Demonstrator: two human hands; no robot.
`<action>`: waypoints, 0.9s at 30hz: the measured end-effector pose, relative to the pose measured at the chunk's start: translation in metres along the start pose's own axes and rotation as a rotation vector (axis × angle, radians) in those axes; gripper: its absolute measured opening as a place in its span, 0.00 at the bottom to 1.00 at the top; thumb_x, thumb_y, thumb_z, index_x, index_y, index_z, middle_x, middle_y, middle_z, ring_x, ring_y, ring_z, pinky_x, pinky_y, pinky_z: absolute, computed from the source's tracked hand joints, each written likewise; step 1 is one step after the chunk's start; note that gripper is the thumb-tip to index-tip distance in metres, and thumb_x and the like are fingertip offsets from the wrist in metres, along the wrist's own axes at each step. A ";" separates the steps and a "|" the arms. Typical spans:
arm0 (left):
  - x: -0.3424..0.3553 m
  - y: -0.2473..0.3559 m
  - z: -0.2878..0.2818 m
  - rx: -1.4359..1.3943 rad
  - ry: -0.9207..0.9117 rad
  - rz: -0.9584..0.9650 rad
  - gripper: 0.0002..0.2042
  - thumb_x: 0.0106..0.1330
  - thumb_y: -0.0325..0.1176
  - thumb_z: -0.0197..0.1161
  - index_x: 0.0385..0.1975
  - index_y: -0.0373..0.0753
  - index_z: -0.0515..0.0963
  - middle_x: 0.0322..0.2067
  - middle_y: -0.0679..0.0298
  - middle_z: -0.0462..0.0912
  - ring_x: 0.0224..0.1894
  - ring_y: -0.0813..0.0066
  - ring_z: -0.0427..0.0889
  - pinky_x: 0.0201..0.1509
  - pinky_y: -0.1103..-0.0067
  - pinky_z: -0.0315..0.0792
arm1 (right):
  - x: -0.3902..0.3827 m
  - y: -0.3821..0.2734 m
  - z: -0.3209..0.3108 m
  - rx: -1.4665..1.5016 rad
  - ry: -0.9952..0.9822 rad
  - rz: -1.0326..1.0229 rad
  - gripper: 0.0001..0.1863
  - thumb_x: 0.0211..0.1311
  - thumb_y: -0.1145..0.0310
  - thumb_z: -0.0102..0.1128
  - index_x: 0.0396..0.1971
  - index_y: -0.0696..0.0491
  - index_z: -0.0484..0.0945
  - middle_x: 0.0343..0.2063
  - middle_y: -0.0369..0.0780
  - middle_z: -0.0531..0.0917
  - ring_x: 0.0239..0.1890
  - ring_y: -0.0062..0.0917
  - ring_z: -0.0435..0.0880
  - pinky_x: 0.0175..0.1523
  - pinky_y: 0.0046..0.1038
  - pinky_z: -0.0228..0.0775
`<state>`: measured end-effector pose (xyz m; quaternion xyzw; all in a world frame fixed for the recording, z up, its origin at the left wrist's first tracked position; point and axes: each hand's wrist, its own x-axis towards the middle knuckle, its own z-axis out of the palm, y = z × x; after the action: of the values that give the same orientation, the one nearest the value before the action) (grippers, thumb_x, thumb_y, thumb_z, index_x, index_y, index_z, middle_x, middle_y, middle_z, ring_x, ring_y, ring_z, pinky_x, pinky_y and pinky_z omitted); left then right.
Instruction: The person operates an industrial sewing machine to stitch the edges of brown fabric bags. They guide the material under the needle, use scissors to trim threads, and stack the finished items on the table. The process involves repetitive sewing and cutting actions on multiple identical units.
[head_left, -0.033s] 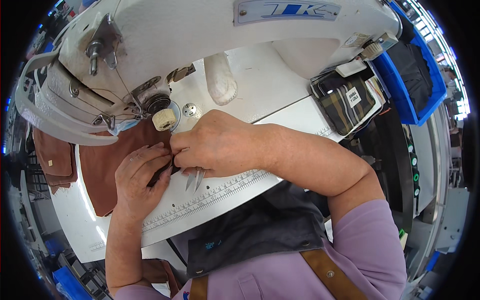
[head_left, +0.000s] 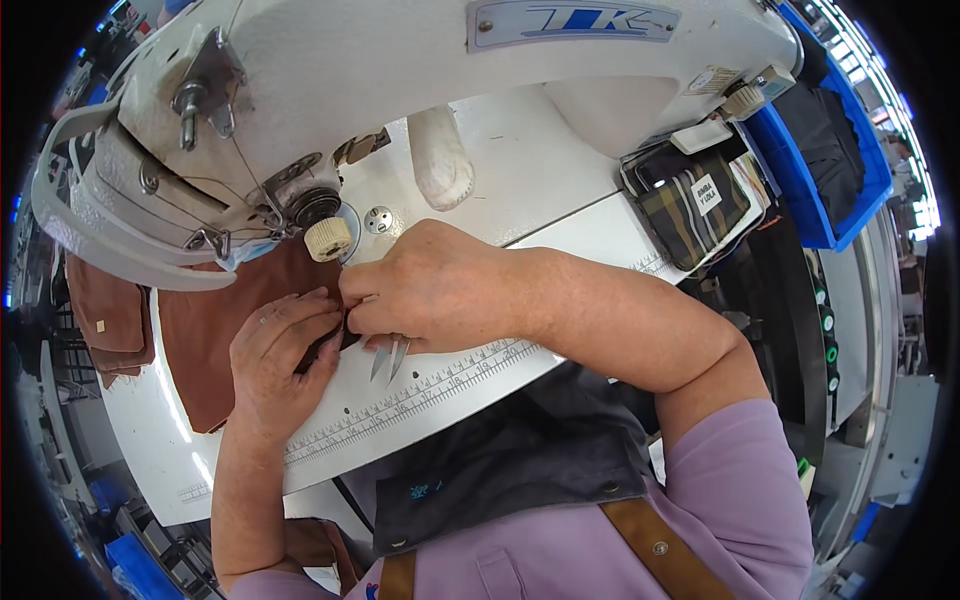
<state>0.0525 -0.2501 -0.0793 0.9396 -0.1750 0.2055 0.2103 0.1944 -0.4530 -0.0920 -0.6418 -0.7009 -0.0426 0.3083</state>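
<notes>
A piece of brown fabric (head_left: 195, 350) lies under the head of a white sewing machine (head_left: 380, 60). My left hand (head_left: 275, 365) rests on its right side, with fingers bent and closed on the edge, where a dark strip shows. Close beside it, my right hand (head_left: 440, 290) pinches at the same edge, just below the presser area. Thread snips (head_left: 390, 362) are tucked in my right palm, their two blades sticking out below the fingers, pointing toward me. The pinching fingertips and the needle are mostly hidden.
More brown pieces (head_left: 110, 320) lie stacked at the left. A ruler strip (head_left: 400, 410) runs along the table's front. To the right are a plaid pouch (head_left: 690, 205) and a blue bin (head_left: 870, 180) holding dark fabric. The machine's cream knob (head_left: 328, 240) hangs just above my hands.
</notes>
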 end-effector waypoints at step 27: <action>0.000 0.007 -0.006 0.087 0.008 -0.052 0.10 0.50 0.25 0.73 0.32 0.39 0.84 0.41 0.63 0.87 0.44 0.62 0.86 0.59 0.61 0.77 | 0.004 0.005 0.006 -0.030 0.063 -0.040 0.10 0.51 0.65 0.72 0.32 0.50 0.81 0.36 0.34 0.81 0.33 0.29 0.86 0.32 0.33 0.78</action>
<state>0.0477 -0.2536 -0.0714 0.9513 -0.1407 0.2109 0.1753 0.1965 -0.4462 -0.0963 -0.6305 -0.7029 -0.0795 0.3194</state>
